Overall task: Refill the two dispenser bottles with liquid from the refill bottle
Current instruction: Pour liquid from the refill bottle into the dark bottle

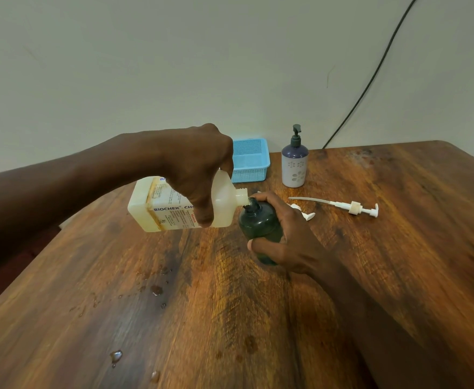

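My left hand (199,169) grips the translucent white refill bottle (146,206), tipped on its side with its threaded neck resting at the open mouth of a small dark green dispenser bottle (259,223). My right hand (283,240) wraps around the green bottle from the right and holds it upright on the wooden table (398,248). A second dispenser bottle (294,164), white and purple with a dark pump fitted, stands behind near the wall. A long white pump head (353,207) with its tube lies on the table to the right. Another white pump piece (307,215) peeks out behind my right hand.
A light blue perforated basket (254,161) sits at the back by the wall. Drops of spilled liquid (156,290) dot the near left of the table. A black cable (370,77) runs down the wall to the table's back edge.
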`<state>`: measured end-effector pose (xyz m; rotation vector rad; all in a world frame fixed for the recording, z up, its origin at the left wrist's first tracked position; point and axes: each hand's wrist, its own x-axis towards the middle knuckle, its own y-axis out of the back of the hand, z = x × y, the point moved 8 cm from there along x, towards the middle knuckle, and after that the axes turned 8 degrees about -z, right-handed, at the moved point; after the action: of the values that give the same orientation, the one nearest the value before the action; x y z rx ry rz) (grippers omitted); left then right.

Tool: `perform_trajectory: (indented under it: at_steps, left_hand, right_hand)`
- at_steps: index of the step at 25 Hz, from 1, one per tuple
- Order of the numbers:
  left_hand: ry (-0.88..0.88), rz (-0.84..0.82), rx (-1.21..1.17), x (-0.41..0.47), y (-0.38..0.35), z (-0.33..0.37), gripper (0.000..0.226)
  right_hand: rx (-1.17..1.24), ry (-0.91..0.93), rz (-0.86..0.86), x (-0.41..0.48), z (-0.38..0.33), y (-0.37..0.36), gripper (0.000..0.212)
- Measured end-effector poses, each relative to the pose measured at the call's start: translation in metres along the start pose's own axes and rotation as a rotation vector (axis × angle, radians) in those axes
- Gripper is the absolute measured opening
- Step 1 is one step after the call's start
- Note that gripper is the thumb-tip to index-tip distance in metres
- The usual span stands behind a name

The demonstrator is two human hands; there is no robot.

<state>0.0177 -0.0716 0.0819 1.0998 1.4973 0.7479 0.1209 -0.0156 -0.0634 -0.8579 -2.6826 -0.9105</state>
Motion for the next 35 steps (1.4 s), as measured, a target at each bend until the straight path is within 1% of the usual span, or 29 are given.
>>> perform_trajectory:
  at_steps: [7, 13, 16, 19, 21, 23, 24, 27, 29, 31, 33, 35]
  left_hand:
    - [-0.019, 0.025, -0.029, 0.0, -0.004, -0.003, 0.08]
    - [-0.041, 0.113, -0.204, -0.002, -0.018, -0.011, 0.074]
    - [-0.012, 0.19, -0.346, -0.003, -0.029, -0.023, 0.084]
    - [0.054, 0.25, -0.553, -0.002, -0.047, -0.039, 0.097]
    - [0.077, 0.292, -0.728, 0.0, -0.061, -0.045, 0.092]
    - [0.05, 0.322, -0.994, 0.004, -0.078, -0.049, 0.076]
    - [0.046, 0.321, -1.111, 0.007, -0.086, -0.049, 0.073]
    - [0.03, 0.332, -1.371, 0.019, -0.108, -0.049, 0.079]
    - [0.016, 0.345, -1.44, 0.025, -0.119, -0.049, 0.077]
    - [-0.016, 0.359, -1.447, 0.032, -0.128, -0.05, 0.072]
    - [-0.039, 0.359, -1.464, 0.037, -0.133, -0.048, 0.072]
    - [-0.04, 0.355, -1.477, 0.041, -0.134, -0.046, 0.069]
  right_hand:
    - [-0.006, 0.002, 0.0, -0.001, -0.001, 0.001, 0.066]
    - [0.011, -0.004, 0.003, -0.002, -0.001, 0.004, 0.068]
    - [0.026, -0.012, 0.007, -0.003, -0.002, 0.007, 0.069]
    - [0.025, -0.024, 0.019, -0.002, -0.002, 0.011, 0.067]
    - [0.019, -0.029, 0.025, -0.001, -0.003, 0.012, 0.066]
    - [0.024, -0.04, 0.024, -0.001, -0.002, 0.012, 0.066]
    - [0.031, -0.047, 0.022, -0.001, -0.001, 0.012, 0.065]
    - [0.04, -0.064, 0.028, -0.001, 0.004, 0.013, 0.067]
    - [0.044, -0.075, 0.024, -0.001, 0.006, 0.012, 0.068]
    - [0.045, -0.09, 0.009, -0.001, 0.009, 0.011, 0.068]
    - [0.04, -0.105, 0.003, 0.0, 0.012, 0.011, 0.069]
    - [0.046, -0.112, 0.011, 0.0, 0.014, 0.012, 0.07]
